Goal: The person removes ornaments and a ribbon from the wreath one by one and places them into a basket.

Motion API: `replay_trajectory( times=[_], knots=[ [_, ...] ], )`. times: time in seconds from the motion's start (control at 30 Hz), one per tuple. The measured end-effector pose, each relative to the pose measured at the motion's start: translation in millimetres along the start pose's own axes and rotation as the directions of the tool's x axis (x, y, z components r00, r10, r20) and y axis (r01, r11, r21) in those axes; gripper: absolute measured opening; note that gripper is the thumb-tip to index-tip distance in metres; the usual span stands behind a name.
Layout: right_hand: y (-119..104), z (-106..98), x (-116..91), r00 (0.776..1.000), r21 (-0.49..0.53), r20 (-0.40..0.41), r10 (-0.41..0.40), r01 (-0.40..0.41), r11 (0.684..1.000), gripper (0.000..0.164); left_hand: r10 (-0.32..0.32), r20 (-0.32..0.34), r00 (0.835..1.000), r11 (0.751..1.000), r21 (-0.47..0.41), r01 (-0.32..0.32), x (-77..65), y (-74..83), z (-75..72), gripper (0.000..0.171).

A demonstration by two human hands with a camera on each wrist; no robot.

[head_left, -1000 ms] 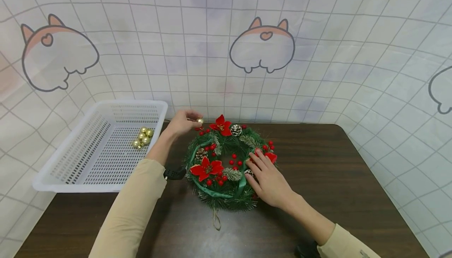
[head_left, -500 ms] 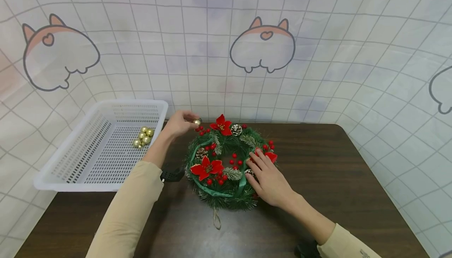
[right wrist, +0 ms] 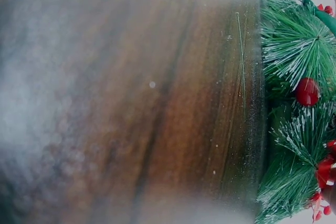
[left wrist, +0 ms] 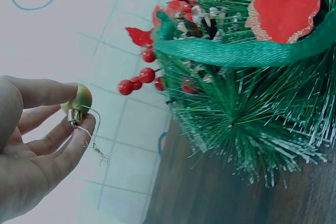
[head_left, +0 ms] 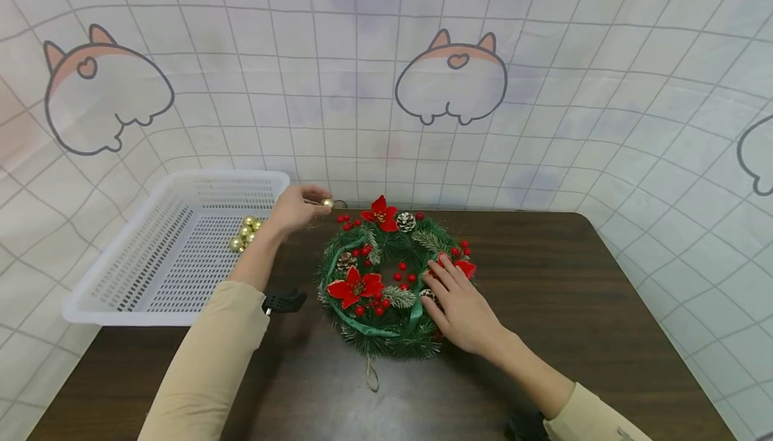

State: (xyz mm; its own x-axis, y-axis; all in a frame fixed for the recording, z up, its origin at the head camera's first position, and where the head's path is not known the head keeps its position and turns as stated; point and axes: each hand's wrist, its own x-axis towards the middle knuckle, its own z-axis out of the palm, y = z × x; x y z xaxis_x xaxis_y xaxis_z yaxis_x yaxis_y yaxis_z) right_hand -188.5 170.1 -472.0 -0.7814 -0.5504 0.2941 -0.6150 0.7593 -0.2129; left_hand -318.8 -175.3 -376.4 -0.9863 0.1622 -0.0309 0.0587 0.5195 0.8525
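Between its thumb and fingers my left hand [head_left: 292, 210] pinches a gold ball ornament [head_left: 327, 203], to the left of the wreath's far side. In the left wrist view the ornament [left wrist: 83, 98] shows its small metal cap and a loose thin gold string. A green Christmas wreath [head_left: 362, 343] with red poinsettias, berries, pinecones and green ribbon lies on the table. My right hand [head_left: 460, 308] rests on the wreath's right side, fingers extended, partly covering a red flower and a pinecone. The right wrist view catches only the wreath's edge [right wrist: 296, 51] beside the tabletop.
A white perforated plastic basket [head_left: 139, 318] stands at the left, with several gold ball ornaments [head_left: 246, 231] inside near its right wall. The dark wooden table [head_left: 543, 260] backs onto a grid-patterned curtain [head_left: 362, 92]. A twine loop [head_left: 372, 375] sticks out at the wreath's front.
My left hand has drawn back leftward from the wreath's upper left, toward the basket, still pinching the gold ball ornament. My right hand has stayed on the wreath.
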Motion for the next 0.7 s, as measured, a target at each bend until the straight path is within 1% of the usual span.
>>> replay_trajectory(
  times=[0.1,0.33,0.43,0.57,0.7],
  knots=[
    [0,0,0,1.000,0.006,0.003,0.004,-0.004,1.000,0.051,0.025,-0.003,1.000,1.000,0.004,-0.025,-3.9,3.3,-5.6,0.035],
    [-1,-1,-1,1.000,0.012,0.009,0.012,-0.012,1.000,0.051,0.062,0.005,0.998,0.997,-0.052,-0.062,-14.1,9.5,-19.6,0.035],
    [-1,-1,-1,1.000,0.010,0.010,0.010,-0.010,1.000,0.051,0.077,0.002,0.997,0.995,-0.057,-0.077,-18.3,12.5,-25.1,0.036],
    [-2,-1,0,1.000,0.008,0.004,0.007,-0.007,1.000,0.051,0.085,-0.002,0.996,0.994,-0.064,-0.085,-23.1,15.3,-32.1,0.037],
    [-3,-2,0,1.000,0.011,0.005,0.009,-0.009,1.000,0.050,0.084,0.003,0.996,0.993,-0.089,-0.083,-27.0,14.7,-39.2,0.040]
  ],
)
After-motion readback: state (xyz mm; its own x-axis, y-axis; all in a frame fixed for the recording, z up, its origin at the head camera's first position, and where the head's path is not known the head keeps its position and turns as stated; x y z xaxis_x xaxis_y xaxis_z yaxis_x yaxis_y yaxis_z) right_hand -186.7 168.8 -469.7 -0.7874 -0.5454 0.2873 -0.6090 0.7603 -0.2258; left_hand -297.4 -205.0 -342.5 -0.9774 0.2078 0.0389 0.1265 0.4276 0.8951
